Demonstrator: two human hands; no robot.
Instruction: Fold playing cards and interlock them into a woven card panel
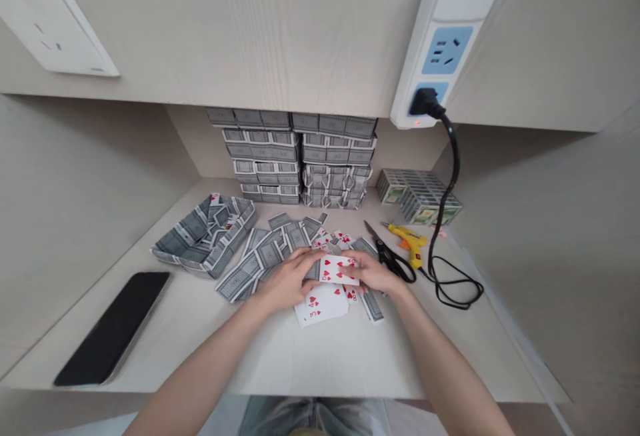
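Note:
Both hands meet over the desk, on playing cards. My left hand (290, 281) is closed on a grey-backed card at its left end. My right hand (373, 273) pinches a red heart card (333, 268), its face up, with fingers over its right part. The two cards touch or overlap between the hands. Just below lies a stack of face-up cards (323, 306), partly under the held cards. Loose grey-backed cards (267, 256) spread to the left and behind, and a few red-faced cards lie behind the hands.
A box folded from cards (205, 239) holds card pieces at left; a black phone (113, 329) lies nearer. Stacked card blocks (300, 156) stand behind. Right are black scissors (393, 259), a yellow glue gun (410, 243), its cord, wrapped decks (420, 193) and a power strip (440, 49) above.

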